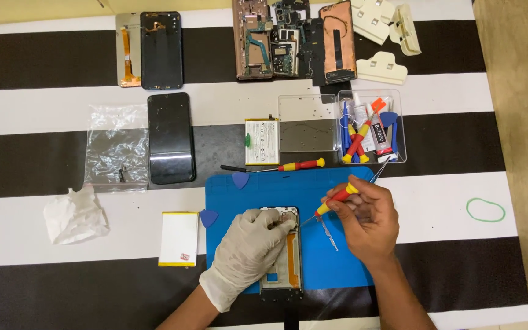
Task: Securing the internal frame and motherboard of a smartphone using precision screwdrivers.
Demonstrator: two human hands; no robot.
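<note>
Phone: an opened phone (282,256) is laid on the blue mat (258,189).
Left hand (249,253): gloved, pressed closed over the phone.
Right hand (366,220): closed around a red-yellow screwdriver (332,201), beside the phone.
Risk: a tip slip could scratch the board.

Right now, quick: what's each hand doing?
Left hand: gloved, fingers curled, pressing down on the opened phone.
Right hand: closed on the red-and-yellow screwdriver.

Clear plastic bag (117,145) left of black phone screen (170,138) — white-labelled battery (261,142) right; red-labelled glue tube (381,138) in tray (402,160).
</note>
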